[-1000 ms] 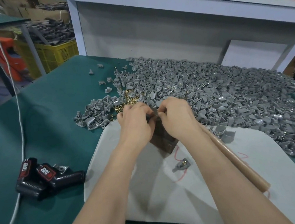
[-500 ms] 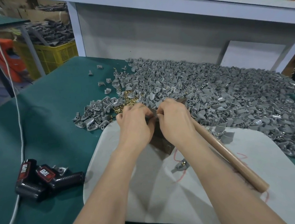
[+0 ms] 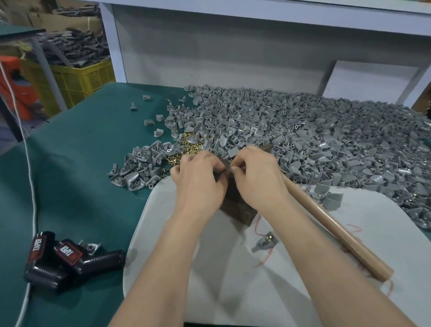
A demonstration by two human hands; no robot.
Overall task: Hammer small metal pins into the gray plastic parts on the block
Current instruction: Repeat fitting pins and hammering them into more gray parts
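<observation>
While a heap of gray plastic parts [image 3: 324, 138] is spreading across the far right of the green bench [image 3: 68, 192], a person's left hand [image 3: 198, 184] and right hand [image 3: 258, 179] are meeting over a dark block [image 3: 239, 212] that is standing at the far edge of a white board [image 3: 246, 286]. Both sets of fingers are curling in and pinching 1 gray part [image 3: 223, 164] on the block's top. The hands are hiding most of that part and any pin in it. A wooden hammer handle [image 3: 337, 233] is lying under the right wrist and pointing toward the bench's near right corner. Brass pins [image 3: 186, 150] are glinting just beyond the left hand. 1 pinned part [image 3: 264, 242] is lying on the board near the block. 2 black tools [image 3: 69, 259] are resting toward the bench's left edge, beside a white cable [image 3: 30, 179]. Their red labels are sitting too tilted to read with certainty.
</observation>
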